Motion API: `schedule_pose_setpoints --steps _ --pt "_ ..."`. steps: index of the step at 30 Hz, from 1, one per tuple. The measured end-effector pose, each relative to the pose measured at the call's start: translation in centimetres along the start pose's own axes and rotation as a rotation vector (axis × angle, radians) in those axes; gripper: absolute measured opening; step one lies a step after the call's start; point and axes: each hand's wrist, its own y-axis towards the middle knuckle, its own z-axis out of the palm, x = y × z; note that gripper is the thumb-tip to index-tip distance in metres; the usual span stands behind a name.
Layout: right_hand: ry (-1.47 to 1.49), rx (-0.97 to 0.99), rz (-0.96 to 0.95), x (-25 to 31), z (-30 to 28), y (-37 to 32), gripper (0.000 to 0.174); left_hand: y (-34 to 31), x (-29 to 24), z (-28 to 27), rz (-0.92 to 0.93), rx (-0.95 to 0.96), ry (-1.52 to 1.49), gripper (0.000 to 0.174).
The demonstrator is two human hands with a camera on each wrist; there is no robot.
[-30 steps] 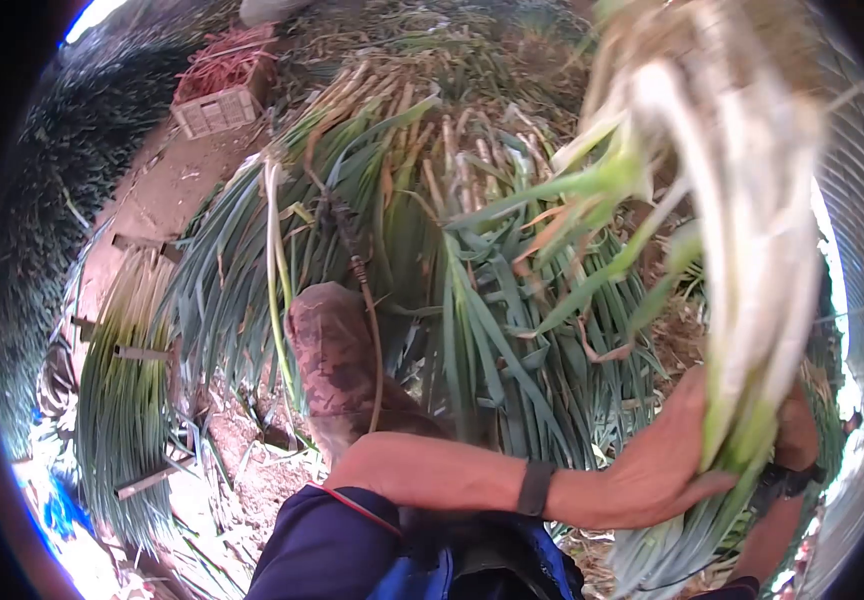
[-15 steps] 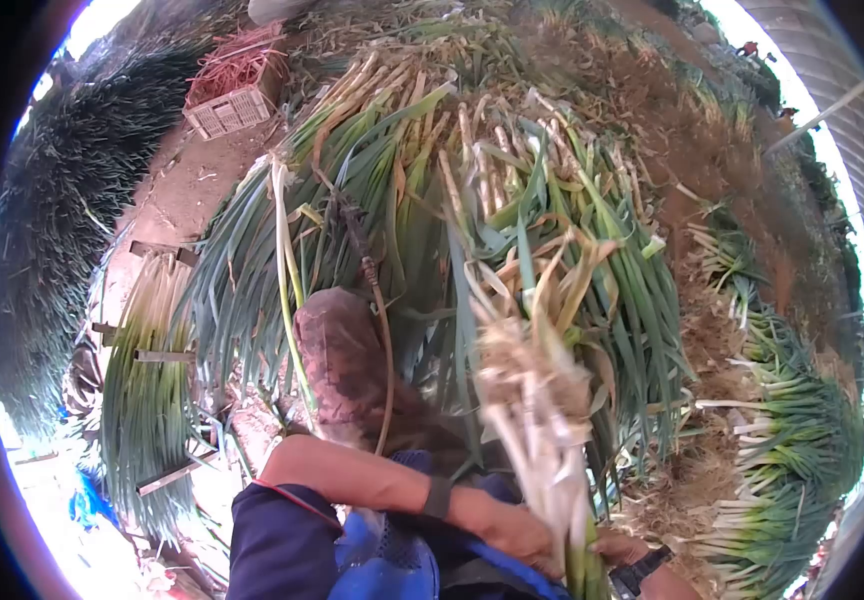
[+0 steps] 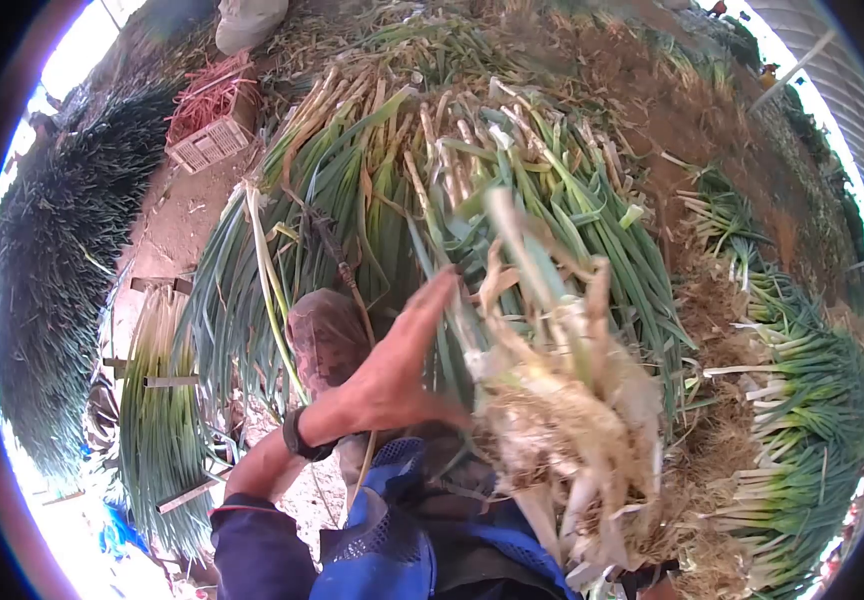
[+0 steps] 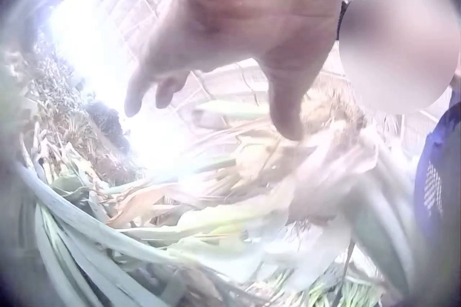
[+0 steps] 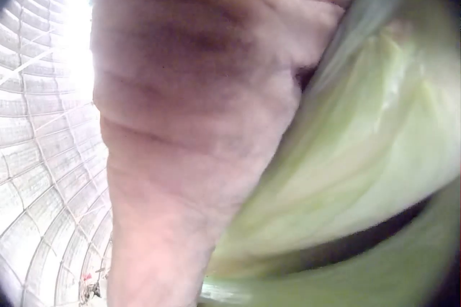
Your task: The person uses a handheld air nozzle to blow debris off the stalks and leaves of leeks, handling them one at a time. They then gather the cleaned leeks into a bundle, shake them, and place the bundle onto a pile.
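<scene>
A bunch of long green onions (image 3: 572, 420) stands tilted in front of the body, its tangled roots and dry outer leaves towards the head camera. My left hand (image 3: 402, 365) is off it, thumb and fingers spread wide beside the root end. The left wrist view shows the same spread left hand (image 4: 252, 26) above pale, dry leaves (image 4: 252, 206). Below the roots my right hand is mostly hidden in the head view. In the right wrist view the right hand (image 5: 194, 98) grips the bunch around its pale green stalks (image 5: 360, 156).
A large pile of green onions (image 3: 352, 200) lies ahead, with an air-gun-like tool and hose (image 3: 337, 250) over it. Left stands a rack of onions (image 3: 162, 400) and a crate of red strips (image 3: 207, 145). More onions (image 3: 812, 430) lie in a row at right, beside root litter (image 3: 712, 300).
Both hands held the bunch at the right a second ago, then brought it down to the middle. Now the left hand has let go and moved up and left; the root end has risen towards the camera.
</scene>
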Motion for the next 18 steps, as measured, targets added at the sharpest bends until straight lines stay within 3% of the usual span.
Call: schedule_pose_setpoints --steps 1,2,4,6,7,8,9,11,12,13,14,15,16,18 --pt "-0.009 0.036 -0.002 -0.2 -0.9 0.2 0.101 1.1 0.2 0.1 0.115 0.129 0.004 0.126" --pt "-0.014 0.07 -0.005 -0.7 -1.6 0.4 0.101 3.1 1.2 -0.1 0.125 0.132 0.0 0.126" --pt "-0.025 0.137 -0.013 -1.5 -3.3 0.8 0.102 8.7 4.1 -0.8 0.171 0.316 -0.668 0.124" --pt "-0.038 0.204 -0.031 -1.7 -5.7 1.7 0.103 12.1 5.6 -0.1 -0.019 0.209 -1.506 0.115" --pt "-0.038 0.194 -0.044 -2.0 -5.8 1.5 0.103 13.6 5.0 1.6 0.041 0.123 -1.517 0.092" --pt "-0.037 0.178 -0.053 -1.7 -5.6 1.7 0.103 14.4 4.4 3.5 -0.175 0.21 -1.032 0.095" --pt "-0.034 0.17 -0.057 -2.2 -5.6 1.7 0.103 14.4 3.7 5.7 -0.178 0.21 -1.034 0.095" --pt "-0.027 0.167 -0.057 -3.2 -5.7 2.6 0.104 11.3 2.8 10.2 -0.012 0.842 -0.803 0.055" --pt "-0.027 0.165 -0.055 -3.2 -5.7 2.9 0.104 8.4 9.8 18.2 -0.019 0.835 -0.802 0.055" --pt "-0.03 0.164 -0.051 -2.6 -5.9 3.3 0.104 0.3 18.4 21.5 -0.323 0.929 -0.842 0.059" --pt "-0.034 0.169 -0.044 -1.9 -6.1 4.1 0.104 -1.0 17.1 20.0 -0.019 0.952 -0.723 0.062" --pt "-0.04 0.179 -0.035 -1.0 -6.4 5.4 0.104 -0.4 13.6 18.0 -0.183 1.072 -0.921 0.071" --pt "-0.045 0.193 -0.025 -0.1 -6.6 6.9 0.104 1.2 9.3 14.3 -0.204 1.054 -0.912 0.071" --pt "-0.046 0.223 -0.007 1.1 -6.2 10.4 0.104 4.4 3.1 7.4 -0.971 1.109 -1.035 0.083"
